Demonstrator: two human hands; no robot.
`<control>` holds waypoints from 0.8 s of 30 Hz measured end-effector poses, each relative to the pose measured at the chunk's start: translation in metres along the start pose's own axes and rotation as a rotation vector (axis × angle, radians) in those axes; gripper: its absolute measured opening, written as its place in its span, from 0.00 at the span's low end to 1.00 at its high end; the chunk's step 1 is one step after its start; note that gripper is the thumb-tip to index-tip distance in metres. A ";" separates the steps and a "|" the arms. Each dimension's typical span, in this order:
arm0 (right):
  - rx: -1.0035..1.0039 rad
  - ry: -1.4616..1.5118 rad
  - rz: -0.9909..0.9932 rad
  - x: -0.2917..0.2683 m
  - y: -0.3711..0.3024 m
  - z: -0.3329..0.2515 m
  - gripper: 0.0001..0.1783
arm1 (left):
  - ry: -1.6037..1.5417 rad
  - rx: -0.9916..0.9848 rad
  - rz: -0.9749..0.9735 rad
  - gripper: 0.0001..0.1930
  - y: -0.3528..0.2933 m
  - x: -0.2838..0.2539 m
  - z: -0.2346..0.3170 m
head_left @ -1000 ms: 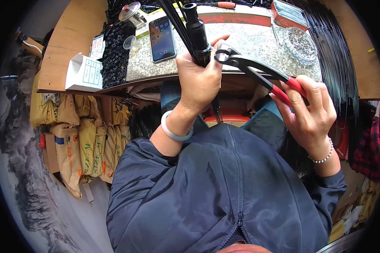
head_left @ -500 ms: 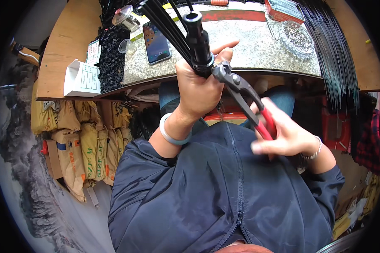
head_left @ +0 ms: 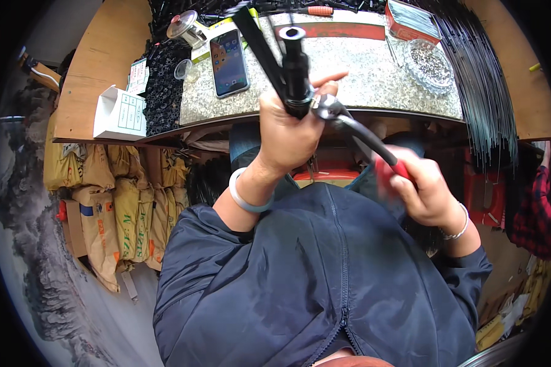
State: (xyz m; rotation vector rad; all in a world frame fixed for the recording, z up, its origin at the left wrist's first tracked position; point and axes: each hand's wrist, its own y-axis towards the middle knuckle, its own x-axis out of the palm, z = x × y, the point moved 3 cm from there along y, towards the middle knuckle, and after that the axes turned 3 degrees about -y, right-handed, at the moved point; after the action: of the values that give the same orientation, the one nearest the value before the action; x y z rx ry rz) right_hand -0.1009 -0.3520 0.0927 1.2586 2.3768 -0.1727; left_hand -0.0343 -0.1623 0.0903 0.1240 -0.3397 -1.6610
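"State of the left hand (head_left: 289, 139)?"

"Closed around the glossy black hollow tube (head_left: 296, 72) and the thin straight black rods (head_left: 260, 49), above the front edge of the speckled grey worktop (head_left: 349, 67)."

"And the right hand (head_left: 427, 191)?"

"Wrapped around the red-handled black metal pincers (head_left: 371, 140), blurred; their head sits just beside the tube's lower part. Contact cannot be told."

Head-worn wide fisheye view, facing down, near the hands (head_left: 291, 137)
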 end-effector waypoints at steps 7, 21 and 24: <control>0.077 -0.253 0.131 0.009 0.006 0.001 0.30 | -0.037 -0.001 -0.001 0.10 0.001 0.000 -0.007; 0.120 0.008 -0.095 0.007 0.012 0.005 0.31 | -0.006 -0.032 -0.007 0.11 0.001 0.001 -0.010; 0.075 0.118 -0.064 0.003 0.015 0.010 0.29 | 0.049 -0.013 0.008 0.11 0.001 0.000 -0.010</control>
State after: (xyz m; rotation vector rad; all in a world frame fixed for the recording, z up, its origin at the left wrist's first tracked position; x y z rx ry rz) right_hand -0.0868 -0.3444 0.0838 1.2591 2.5349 -0.2145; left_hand -0.0308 -0.1642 0.0813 0.1532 -0.2925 -1.6494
